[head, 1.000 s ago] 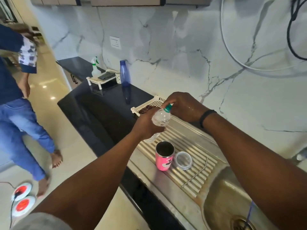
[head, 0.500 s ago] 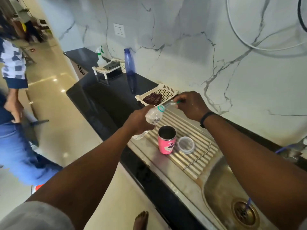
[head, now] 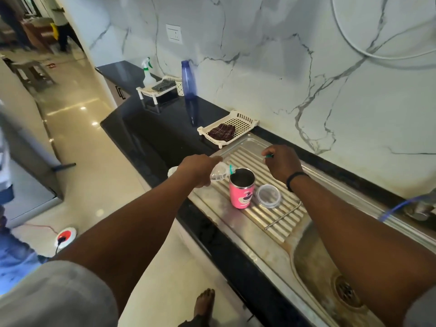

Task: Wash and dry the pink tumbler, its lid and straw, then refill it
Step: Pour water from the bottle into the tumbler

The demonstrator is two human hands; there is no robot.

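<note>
Head view, pink tumbler (head: 241, 190) upright, lidless, left hand (head: 200, 167) gripping tilted bottle (head: 220, 173), right hand (head: 282, 162) pinching cap (head: 269, 156)

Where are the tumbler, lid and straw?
tumbler (head: 241, 194): head view, pink side wall.
lid (head: 268, 195): head view, centre of the clear disc.
straw (head: 283, 217): head view, mid-length of the metal tube.

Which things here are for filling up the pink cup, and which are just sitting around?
For the job:
- pink tumbler, open, upright
- clear water bottle, tipped at its rim, in the left hand
- green cap, pinched by the right hand
- clear lid
- metal straw

Just lying about:
- blue bottle
- spray bottle
- checked cloth in a white tray
</note>
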